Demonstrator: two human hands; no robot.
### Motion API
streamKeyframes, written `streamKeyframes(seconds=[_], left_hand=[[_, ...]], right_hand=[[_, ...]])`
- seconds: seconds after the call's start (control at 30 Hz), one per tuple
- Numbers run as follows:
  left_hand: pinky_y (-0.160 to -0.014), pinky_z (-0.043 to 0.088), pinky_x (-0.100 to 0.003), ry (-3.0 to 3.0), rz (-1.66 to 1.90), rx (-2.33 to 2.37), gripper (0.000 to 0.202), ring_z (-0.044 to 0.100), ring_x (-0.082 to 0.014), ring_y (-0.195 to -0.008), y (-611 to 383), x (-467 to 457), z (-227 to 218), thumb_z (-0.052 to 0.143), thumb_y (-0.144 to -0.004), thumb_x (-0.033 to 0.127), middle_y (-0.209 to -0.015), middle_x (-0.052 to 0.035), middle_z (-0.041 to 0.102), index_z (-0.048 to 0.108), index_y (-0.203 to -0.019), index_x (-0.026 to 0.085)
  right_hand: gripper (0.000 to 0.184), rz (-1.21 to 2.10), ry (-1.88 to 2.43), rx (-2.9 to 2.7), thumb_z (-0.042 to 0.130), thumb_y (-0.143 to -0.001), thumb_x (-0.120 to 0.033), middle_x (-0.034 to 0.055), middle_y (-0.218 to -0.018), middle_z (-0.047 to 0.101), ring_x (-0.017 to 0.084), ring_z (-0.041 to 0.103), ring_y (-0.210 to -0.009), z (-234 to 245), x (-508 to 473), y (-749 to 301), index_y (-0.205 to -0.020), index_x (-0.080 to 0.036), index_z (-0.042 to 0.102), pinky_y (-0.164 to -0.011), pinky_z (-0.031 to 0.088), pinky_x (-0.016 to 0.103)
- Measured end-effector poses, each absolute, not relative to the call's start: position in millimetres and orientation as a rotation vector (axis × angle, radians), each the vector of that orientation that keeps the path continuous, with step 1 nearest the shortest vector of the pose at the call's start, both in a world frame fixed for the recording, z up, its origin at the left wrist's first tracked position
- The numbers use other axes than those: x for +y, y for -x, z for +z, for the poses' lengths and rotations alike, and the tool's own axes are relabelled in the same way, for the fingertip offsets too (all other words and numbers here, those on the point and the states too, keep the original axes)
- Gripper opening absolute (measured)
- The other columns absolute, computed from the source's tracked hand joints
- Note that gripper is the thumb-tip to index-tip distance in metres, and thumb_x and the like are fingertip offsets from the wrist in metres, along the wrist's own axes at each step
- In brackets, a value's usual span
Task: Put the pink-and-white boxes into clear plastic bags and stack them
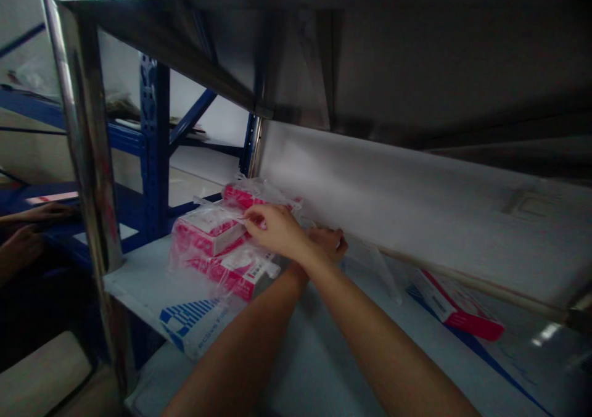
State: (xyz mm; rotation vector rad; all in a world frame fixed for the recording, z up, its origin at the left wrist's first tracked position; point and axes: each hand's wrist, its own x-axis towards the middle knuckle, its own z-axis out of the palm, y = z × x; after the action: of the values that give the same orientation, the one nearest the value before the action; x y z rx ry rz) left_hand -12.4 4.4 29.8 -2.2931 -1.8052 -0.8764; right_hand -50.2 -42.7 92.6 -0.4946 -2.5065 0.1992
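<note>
Several pink-and-white boxes [210,232] wrapped in clear plastic lie stacked at the left end of a shelf. My right hand [272,227] reaches across to them, with its fingers pinched on the plastic wrap at the top of the stack. My left hand [332,242] lies just behind my right wrist and is mostly hidden. Its fingers look curled, close to a clear plastic sheet [379,269]; I cannot make out what they grip. My forearms cross over the shelf.
One pink box [457,309] lies alone on the shelf [139,275] to the right, which is lined with a white-and-blue printed sheet. An upper shelf hangs low overhead. A steel post [87,158] stands at the left. Another person's hands [28,219] show beyond it.
</note>
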Motion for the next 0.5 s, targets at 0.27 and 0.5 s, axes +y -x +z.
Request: streamKeyframes(seconds=[0.27, 0.5], left_hand=[[-0.085, 0.056, -0.042, 2.368, -0.720, -1.767, 0.026, 0.068, -0.0230, -0.095, 26.5, 7.9, 25.0, 0.054, -0.098, 0.032, -0.105, -0.0112, 0.071, 0.068, -0.110, 0.014], [-0.085, 0.054, -0.044, 2.401, -0.738, -1.670, 0.031, 0.070, -0.0286, -0.093, 25.0, 9.4, 22.2, 0.048, -0.096, 0.028, -0.099, -0.0160, 0.074, 0.073, -0.106, 0.012]], right_hand=[[0.033, 0.231, 0.443, -2.655, 0.058, -0.095, -0.025, 0.0093, -0.132, 0.067, 0.019, 0.061, -0.120, 89.8, -22.0, 125.2, -0.126, -0.019, 0.064, -0.105, 0.044, 0.032], [0.014, 0.165, 0.599, -2.758, 0.061, -0.091, -0.023, 0.0096, -0.104, 0.074, 0.018, 0.067, -0.094, 90.4, -19.9, 142.7, -0.099, -0.016, 0.070, -0.081, 0.050, 0.028]])
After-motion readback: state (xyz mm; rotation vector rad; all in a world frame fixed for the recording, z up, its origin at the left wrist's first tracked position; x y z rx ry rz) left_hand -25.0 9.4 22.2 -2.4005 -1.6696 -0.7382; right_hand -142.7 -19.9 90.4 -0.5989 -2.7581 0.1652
